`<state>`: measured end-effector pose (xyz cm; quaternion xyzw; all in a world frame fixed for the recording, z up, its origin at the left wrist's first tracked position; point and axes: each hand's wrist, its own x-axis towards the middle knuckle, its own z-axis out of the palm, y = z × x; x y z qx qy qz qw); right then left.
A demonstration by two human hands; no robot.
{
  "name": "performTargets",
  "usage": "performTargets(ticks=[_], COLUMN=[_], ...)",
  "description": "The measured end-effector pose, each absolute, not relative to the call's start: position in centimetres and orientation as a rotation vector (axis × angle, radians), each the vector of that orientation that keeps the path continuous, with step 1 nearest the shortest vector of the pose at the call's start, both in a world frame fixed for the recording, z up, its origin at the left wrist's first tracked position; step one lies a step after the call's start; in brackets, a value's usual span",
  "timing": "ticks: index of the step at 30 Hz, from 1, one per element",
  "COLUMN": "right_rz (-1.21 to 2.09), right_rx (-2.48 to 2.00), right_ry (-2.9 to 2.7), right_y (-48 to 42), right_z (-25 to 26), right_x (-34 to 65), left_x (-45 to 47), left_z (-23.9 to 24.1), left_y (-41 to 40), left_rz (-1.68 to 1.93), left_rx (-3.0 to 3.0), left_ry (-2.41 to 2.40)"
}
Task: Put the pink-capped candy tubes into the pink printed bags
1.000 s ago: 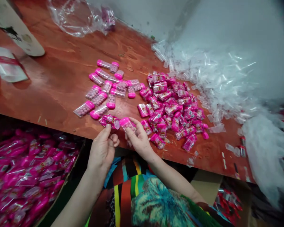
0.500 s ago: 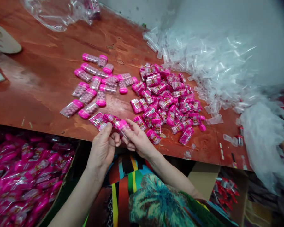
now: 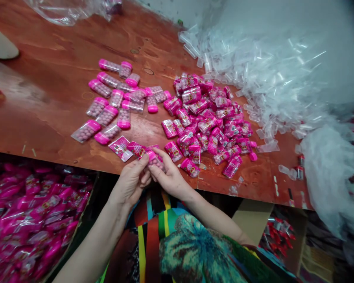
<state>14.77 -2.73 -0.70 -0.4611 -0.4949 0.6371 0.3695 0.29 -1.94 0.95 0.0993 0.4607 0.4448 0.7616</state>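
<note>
My left hand (image 3: 131, 181) pinches a strip of shiny pink wrapper sleeves (image 3: 126, 148) at the table's front edge. My right hand (image 3: 168, 177) holds a small clear candy box with a pink cap (image 3: 153, 158), pressed against the end of that strip. Both hands meet over the edge of the reddish wooden table (image 3: 53, 102). To the left lie several bare candy boxes (image 3: 112, 102). Just right of my hands sits a heap of wrapped pink boxes (image 3: 208, 122).
A big pile of clear plastic sleeves (image 3: 265, 82) covers the table's right side. A crumpled clear bag (image 3: 67, 10) lies at the far left. Below the table at left, a carton (image 3: 32, 220) holds many wrapped pink boxes. Red items (image 3: 279, 232) sit under the right side.
My hands have drawn together; the candy box has moved in against the wrapper strip. The view has shifted slightly down and to the right.
</note>
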Motion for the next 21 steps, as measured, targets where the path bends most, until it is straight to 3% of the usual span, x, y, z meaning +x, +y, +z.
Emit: performTargets(ticks=[2,4,9,11,21], right_rz=[1.896,1.955,1.321,1.247,2.032], right_rx=[-1.089,-1.056,-1.347,-1.412,-0.922], right_ry=[-1.14,-1.154,-1.754,-1.855,-1.027], right_y=[-2.4,-2.1,-1.9,-2.0,-1.9], right_z=[-0.7,-0.5,-0.2,-0.3,-1.0], right_x=[15.1,15.5,15.7,15.5,15.7], left_x=[0.0,-0.3,0.0,0.5,0.6], left_z=[1.1,1.3,0.9,0.7,1.8], left_y=[-2.1,-2.0,-1.4,-1.3,-2.0], left_rz=[0.945,0.923,0.986,1.05,0.972], left_rx=[0.292,0.349,0.293,0.236,0.228], left_ry=[1.01,1.009,1.04,1.075,1.026])
